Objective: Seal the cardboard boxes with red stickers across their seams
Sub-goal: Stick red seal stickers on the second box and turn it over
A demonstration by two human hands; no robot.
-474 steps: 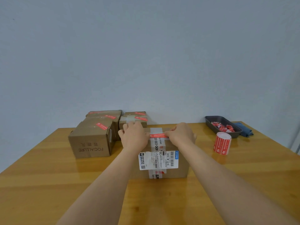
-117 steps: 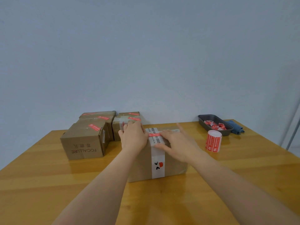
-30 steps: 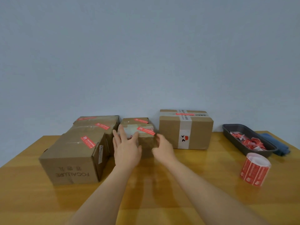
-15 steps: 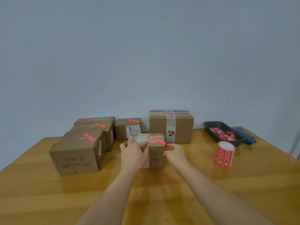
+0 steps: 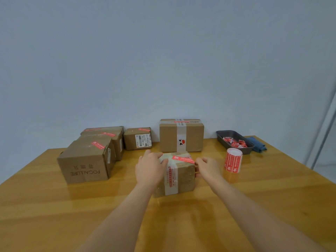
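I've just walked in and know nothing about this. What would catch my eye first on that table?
Probably the two bare hands, the left hand and the right hand, gripping a small taped box with a red sticker on top, at the table's centre. Next, the bright red sticker roll standing to its right, and the sealed boxes clustered at the back left.
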